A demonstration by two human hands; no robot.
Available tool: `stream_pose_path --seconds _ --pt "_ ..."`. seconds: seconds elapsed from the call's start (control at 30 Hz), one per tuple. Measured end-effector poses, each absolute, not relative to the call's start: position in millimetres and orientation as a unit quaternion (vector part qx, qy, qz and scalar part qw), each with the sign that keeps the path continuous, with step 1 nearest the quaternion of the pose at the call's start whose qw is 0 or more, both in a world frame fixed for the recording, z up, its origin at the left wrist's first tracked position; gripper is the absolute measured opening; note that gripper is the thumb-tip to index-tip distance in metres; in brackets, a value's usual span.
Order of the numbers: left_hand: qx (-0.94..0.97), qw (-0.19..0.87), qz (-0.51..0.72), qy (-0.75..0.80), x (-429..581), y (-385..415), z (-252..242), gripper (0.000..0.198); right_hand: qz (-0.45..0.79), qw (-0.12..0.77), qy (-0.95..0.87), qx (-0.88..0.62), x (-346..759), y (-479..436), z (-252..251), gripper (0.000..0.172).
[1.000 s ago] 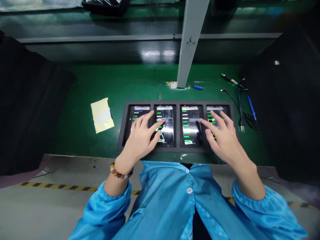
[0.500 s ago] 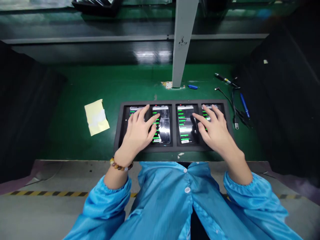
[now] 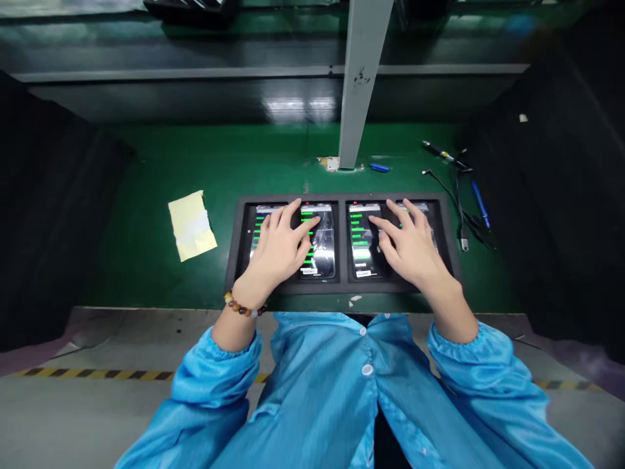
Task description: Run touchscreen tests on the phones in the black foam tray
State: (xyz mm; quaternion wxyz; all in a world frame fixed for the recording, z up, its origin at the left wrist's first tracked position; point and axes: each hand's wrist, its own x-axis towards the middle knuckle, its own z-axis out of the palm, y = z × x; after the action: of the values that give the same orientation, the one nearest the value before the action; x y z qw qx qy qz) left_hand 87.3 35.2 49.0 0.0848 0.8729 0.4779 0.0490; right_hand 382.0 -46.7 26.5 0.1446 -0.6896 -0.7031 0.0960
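Note:
Several smartphones lie face up in a dark foam tray (image 3: pixel 343 260), their lit screens showing rows of green text. My left hand (image 3: pixel 280 247) rests open, its index finger over the screen of the inner-left smartphone (image 3: pixel 322 244); it partly covers the outer-left smartphone (image 3: pixel 261 221). Opposite it, my right hand (image 3: pixel 413 244) is open too. Its index finger is at the screen of the inner-right smartphone (image 3: pixel 362 241), and its other fingers lie over the outer-right smartphone (image 3: pixel 424 207), mostly hidden. Whether the fingertips touch the glass I cannot tell.
A creased yellow paper (image 3: pixel 193 228) lies left of the tray on the green table (image 3: pixel 141 273). Behind the tray stands a grey post (image 3: pixel 361 85), with a blue cap (image 3: pixel 379 167) beside it. Black cables (image 3: pixel 461 215), a pen (image 3: pixel 438 152) and a blue pen (image 3: pixel 480 203) lie at right.
My left hand has shifted slightly right over the inner-left smartphone. My right hand has moved a little left, its index finger further across the inner-right screen. Green text on the screens has changed.

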Motion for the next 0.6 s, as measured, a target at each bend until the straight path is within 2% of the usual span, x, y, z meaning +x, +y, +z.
stream_pose_path --seconds 0.27,0.6 --pt "0.881 0.114 0.083 0.451 66.9 1.6 51.0 0.048 0.104 0.158 -0.727 -0.66 376.1 -90.3 32.6 0.044" --pt "0.872 0.091 0.061 0.477 94.1 41.2 39.7 0.052 0.098 0.157 -0.706 -0.684 370.0 -45.7 14.8 0.046"
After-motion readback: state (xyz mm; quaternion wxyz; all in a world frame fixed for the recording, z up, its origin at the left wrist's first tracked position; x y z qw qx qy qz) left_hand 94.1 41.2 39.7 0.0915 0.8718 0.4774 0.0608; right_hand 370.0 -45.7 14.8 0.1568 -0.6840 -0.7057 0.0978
